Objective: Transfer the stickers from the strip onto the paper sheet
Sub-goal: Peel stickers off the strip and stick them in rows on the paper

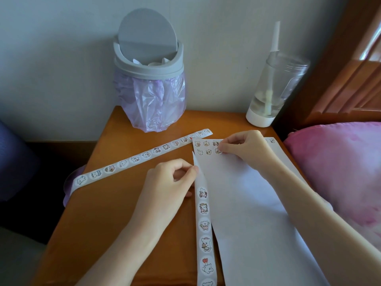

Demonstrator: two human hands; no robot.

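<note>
Nearest us, the sticker strip (204, 225) runs up the wooden table (115, 213) along the left edge of the paper sheet (253, 213), with round cartoon stickers along its lower part and bare backing towards its far end. Our left hand (171, 179) lies on the table just left of it, fingers curled, thumb and forefinger pinching that bare backing, whose pointed tip sticks up past the fingers. The white sheet lies flat on the right side of the table and reaches past its near edge. Our right arm crosses the sheet, and the right hand (245, 146) rests near its far end, fingers curled in, fingertips gripping a round sticker (218, 151) that touches the paper at the end of the second row. Beside it sit two short rows of placed stickers (203, 147). A second strip (142, 156) lies slantwise across the table beyond our left hand, one end hanging over the left edge, the other touching the sheet's far corner. Farther back, against the wall, stand a grey bin (148, 58) lined with a purple bag, and a clear bottle (276, 85) with a straw. A pink pillow (342, 166) lies to the right.
</note>
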